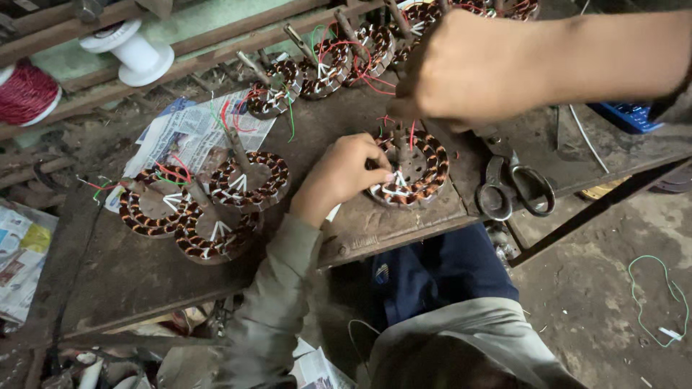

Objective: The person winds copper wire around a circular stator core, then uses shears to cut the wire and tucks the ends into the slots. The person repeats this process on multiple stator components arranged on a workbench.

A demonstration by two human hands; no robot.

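Observation:
A round fan stator [414,169] wound with copper coils lies on the dark metal workbench [130,270]. My left hand [342,176] rests on its left edge with the fingers curled against the windings. My right hand [468,65] is above it, with the fingers pinched together on the red wires that rise from its centre shaft. Neither hand holds a tool that I can see.
Three more stators [205,202] are stacked at the left on newspaper [184,133]. A row of several stators [328,68] lines the back. Scissors [515,187] lie right of the stator. A white spool [133,50] and a red spool [25,94] sit far left.

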